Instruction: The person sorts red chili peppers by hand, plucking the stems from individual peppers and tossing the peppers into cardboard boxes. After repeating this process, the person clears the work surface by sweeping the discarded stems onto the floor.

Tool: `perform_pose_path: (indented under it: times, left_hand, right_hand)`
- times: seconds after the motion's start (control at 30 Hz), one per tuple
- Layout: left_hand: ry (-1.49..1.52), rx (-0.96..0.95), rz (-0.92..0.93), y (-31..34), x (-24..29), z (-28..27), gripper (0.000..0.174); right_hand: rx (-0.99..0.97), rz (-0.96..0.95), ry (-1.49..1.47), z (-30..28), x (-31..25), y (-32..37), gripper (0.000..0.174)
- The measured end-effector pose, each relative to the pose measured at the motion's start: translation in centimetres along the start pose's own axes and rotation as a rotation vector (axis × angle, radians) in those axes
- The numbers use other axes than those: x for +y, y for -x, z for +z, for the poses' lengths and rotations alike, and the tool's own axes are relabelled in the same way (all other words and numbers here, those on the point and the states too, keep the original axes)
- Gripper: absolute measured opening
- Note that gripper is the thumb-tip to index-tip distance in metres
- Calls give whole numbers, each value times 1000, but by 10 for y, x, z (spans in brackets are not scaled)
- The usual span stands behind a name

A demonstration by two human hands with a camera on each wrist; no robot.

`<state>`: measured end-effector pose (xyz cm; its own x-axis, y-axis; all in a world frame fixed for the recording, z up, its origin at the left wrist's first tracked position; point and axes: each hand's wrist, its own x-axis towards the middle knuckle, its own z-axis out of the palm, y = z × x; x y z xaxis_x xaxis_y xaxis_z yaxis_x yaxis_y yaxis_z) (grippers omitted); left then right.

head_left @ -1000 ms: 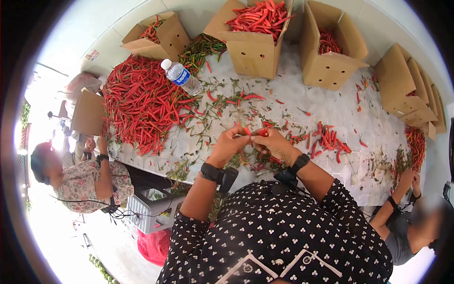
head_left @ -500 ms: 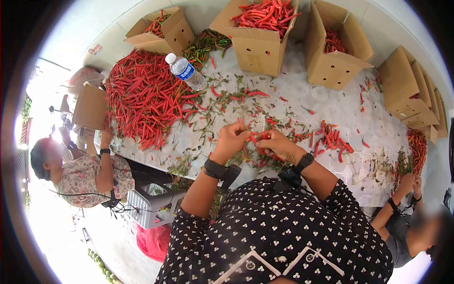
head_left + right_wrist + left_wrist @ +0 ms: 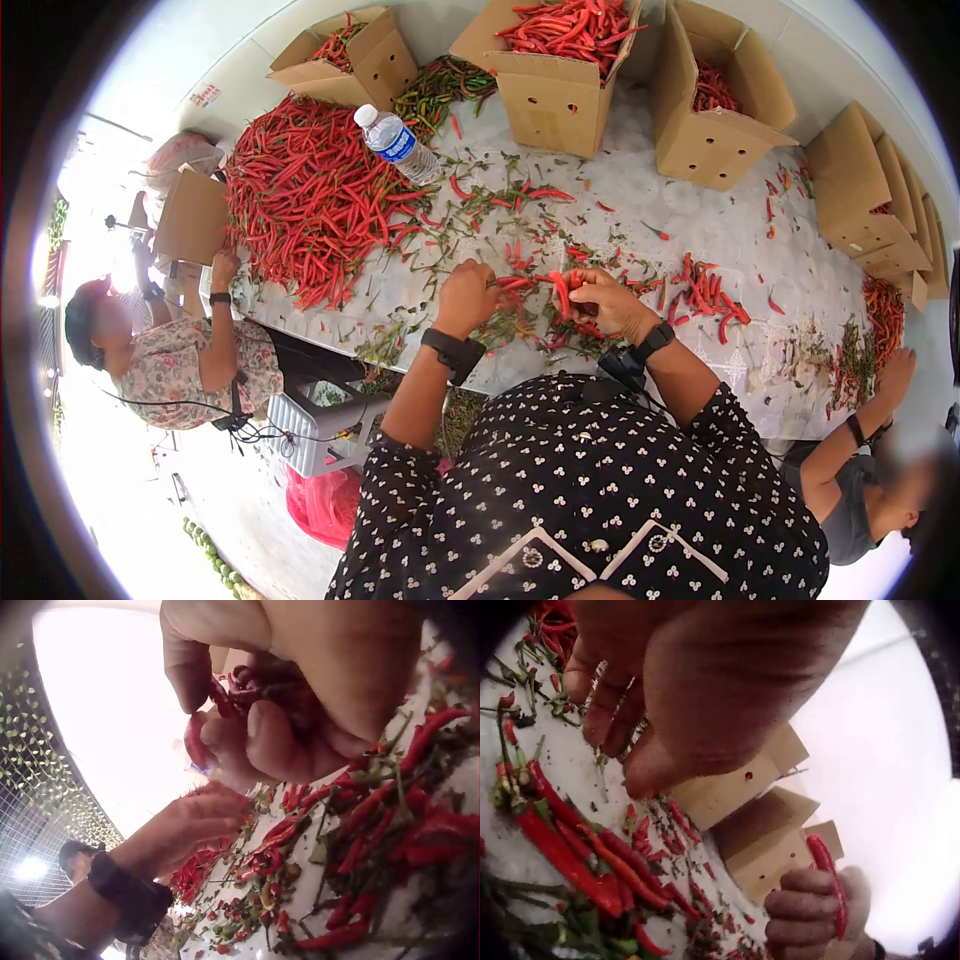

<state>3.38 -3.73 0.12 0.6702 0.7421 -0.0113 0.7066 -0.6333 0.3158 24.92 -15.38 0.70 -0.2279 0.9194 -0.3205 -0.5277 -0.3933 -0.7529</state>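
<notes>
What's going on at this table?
A person works at a littered table. The right hand grips a few chillies; the left hand reaches toward loose chillies on the table. A big pile, boxes and a bottle lie beyond, and other people work alongside.

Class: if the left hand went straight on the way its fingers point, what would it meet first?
Probably the loose red chillies lying just beyond the left hand on the table; depth is unclear.
</notes>
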Motion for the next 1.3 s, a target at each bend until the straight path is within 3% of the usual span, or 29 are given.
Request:
perform_pose_path:
  times: [0.2,0.27,0.37,0.47,0.57,0.63,0.67,0.73,0.77,0.87,1.07,1.13,1.17,1.23,1.3]
  left_hand:
    - [241,20,-112,-5,7,-7,14]
    - [541,20,-103,-5,15,-12,16]
    - [799,-96,-206,-5,29,-16,17]
    - [975,-62,-216,-4,34,-14,16]
    - [976,31,-180,-3,39,-7,15]
    - [957,31,-181,-2,47,-14,14]
    - [938,31,-183,-1,50,-16,14]
    - [948,52,-115,-1,49,-8,13]
    - [956,76,-48,-1,49,-5,12]
    - [964,76,-99,1,60,-13,12]
    - [689,96,-45,1,63,-17,12]
    - [631,143,-61,-1,61,-11,12]
    - [573,191,-76,-3,60,-8,11]
    - [497,221,-136,-10,54,-9,10]
    - [420,252,-195,-15,44,-10,10]
  right_hand:
    - [62,-14,90,3,-2,-2,17]
    - [121,-6,129,2,4,-7,16]
    - [216,-60,57,7,7,-17,13]
    - [329,-85,26,14,2,-20,12]
    - [392,-37,-5,15,0,-20,12]
    - [414,136,-9,14,0,-22,12]
    - [416,137,-11,12,-1,-21,12]
    - [283,194,-349,8,-2,-20,13]
    - [283,194,-349,6,-1,-21,13]
    - [288,104,-462,3,1,-24,12]
    - [312,-10,-214,8,-5,-22,11]
    - [439,-82,21,21,-11,-20,12]
    - [438,-81,21,21,-9,-21,12]
    - [330,-259,123,22,-8,-22,14]
    - [360,-242,34,17,-15,-14,15]
